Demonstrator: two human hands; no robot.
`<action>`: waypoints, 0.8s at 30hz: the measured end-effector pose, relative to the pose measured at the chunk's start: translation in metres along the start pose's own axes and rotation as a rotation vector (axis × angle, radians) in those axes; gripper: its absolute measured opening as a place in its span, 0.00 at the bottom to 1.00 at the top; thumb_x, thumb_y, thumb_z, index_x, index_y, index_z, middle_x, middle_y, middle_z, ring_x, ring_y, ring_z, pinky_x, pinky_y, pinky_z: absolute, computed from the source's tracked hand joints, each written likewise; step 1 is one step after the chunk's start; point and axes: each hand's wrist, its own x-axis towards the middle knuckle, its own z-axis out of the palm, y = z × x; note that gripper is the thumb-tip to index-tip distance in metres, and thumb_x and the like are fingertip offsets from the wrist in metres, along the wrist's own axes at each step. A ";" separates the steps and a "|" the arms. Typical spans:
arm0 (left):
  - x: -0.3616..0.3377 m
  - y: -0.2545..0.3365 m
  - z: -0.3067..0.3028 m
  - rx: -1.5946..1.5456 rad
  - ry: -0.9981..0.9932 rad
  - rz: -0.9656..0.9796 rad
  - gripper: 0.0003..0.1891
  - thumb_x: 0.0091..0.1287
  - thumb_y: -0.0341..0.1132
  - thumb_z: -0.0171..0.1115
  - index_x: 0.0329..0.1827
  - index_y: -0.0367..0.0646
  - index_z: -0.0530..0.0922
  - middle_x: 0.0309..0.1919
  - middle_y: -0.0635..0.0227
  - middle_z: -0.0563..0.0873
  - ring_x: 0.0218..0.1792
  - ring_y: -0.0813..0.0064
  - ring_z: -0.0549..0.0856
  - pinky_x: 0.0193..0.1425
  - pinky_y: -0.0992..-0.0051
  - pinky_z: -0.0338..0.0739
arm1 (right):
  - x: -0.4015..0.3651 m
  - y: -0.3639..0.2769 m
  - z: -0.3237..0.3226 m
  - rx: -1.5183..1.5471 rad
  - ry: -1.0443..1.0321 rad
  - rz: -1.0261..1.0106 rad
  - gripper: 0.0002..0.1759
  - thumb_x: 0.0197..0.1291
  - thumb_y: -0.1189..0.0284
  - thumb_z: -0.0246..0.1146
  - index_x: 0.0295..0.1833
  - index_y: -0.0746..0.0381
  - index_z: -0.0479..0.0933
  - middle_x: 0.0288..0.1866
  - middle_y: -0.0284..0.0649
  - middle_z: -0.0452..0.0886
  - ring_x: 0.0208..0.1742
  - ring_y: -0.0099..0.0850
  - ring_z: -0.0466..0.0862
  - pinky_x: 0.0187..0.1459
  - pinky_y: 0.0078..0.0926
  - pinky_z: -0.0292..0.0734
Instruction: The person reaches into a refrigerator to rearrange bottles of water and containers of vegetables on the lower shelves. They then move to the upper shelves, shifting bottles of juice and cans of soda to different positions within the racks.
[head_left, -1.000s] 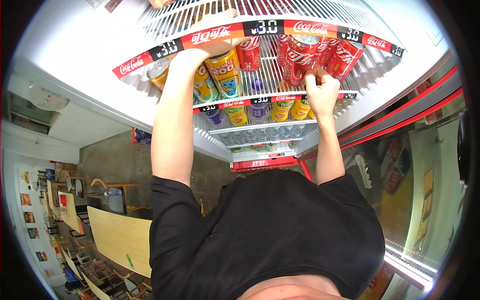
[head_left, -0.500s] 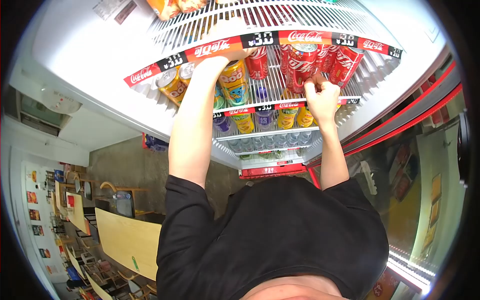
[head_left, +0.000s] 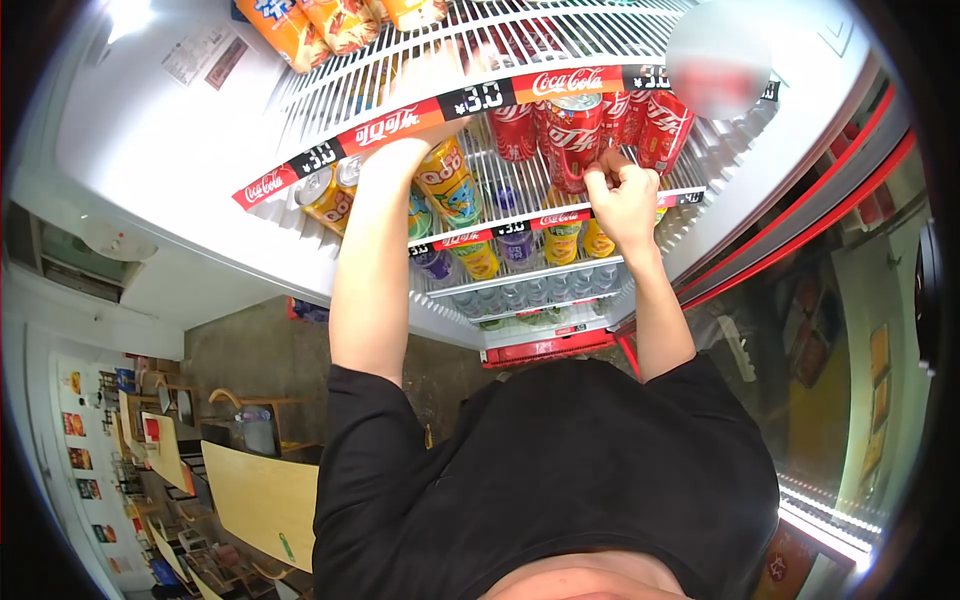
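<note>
My left hand (head_left: 432, 85) reaches in under the upper wire shelf, seen only in pieces through the slats; its fingers and anything in them cannot be made out. Beside its wrist stands a yellow Qoo can (head_left: 450, 183), slightly tilted. My right hand (head_left: 624, 197) is closed, with thumb and fingertips pinched at the lower side of a red Coca-Cola can (head_left: 573, 142) at the front of the middle shelf. More red cans (head_left: 664, 133) stand to the right and behind it. Another red can (head_left: 514, 133) is between my two hands, farther left.
A price strip (head_left: 390, 123) edges the upper shelf above both wrists, with orange packs (head_left: 340, 24) on top. Below, a second strip (head_left: 470, 238) fronts bottles (head_left: 517, 248). The red-edged fridge door (head_left: 800, 240) is open at right. Tables (head_left: 262, 495) stand lower left.
The view has shifted, so shelves and cans appear farther left. My right hand is still at the same red can, and my left is still under the upper shelf.
</note>
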 end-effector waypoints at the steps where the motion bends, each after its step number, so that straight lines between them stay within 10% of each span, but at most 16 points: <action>1: -0.003 -0.010 0.000 0.034 0.054 0.103 0.23 0.74 0.50 0.59 0.61 0.41 0.79 0.53 0.46 0.87 0.55 0.44 0.85 0.62 0.53 0.79 | -0.001 0.001 0.001 0.005 0.006 -0.007 0.11 0.59 0.74 0.67 0.25 0.66 0.77 0.13 0.37 0.71 0.13 0.24 0.72 0.22 0.28 0.68; 9: -0.056 -0.085 -0.021 0.139 0.169 0.219 0.23 0.73 0.52 0.59 0.61 0.46 0.81 0.50 0.49 0.89 0.52 0.45 0.86 0.60 0.55 0.80 | -0.003 0.003 0.006 0.054 0.063 -0.055 0.12 0.59 0.77 0.66 0.24 0.65 0.73 0.13 0.35 0.69 0.14 0.22 0.70 0.21 0.27 0.64; 17: -0.080 -0.049 -0.052 0.080 0.038 -0.130 0.21 0.67 0.52 0.64 0.58 0.51 0.84 0.55 0.56 0.88 0.56 0.51 0.86 0.64 0.55 0.78 | -0.006 0.009 0.007 0.032 0.048 -0.148 0.13 0.59 0.80 0.65 0.24 0.67 0.70 0.14 0.35 0.66 0.17 0.17 0.65 0.21 0.25 0.62; 24: -0.066 -0.062 -0.048 0.126 -0.373 -0.159 0.31 0.81 0.55 0.44 0.82 0.52 0.65 0.81 0.63 0.69 0.78 0.61 0.71 0.84 0.62 0.61 | -0.009 0.013 0.007 0.072 0.045 -0.137 0.15 0.61 0.79 0.65 0.23 0.65 0.69 0.14 0.31 0.64 0.18 0.16 0.62 0.21 0.24 0.57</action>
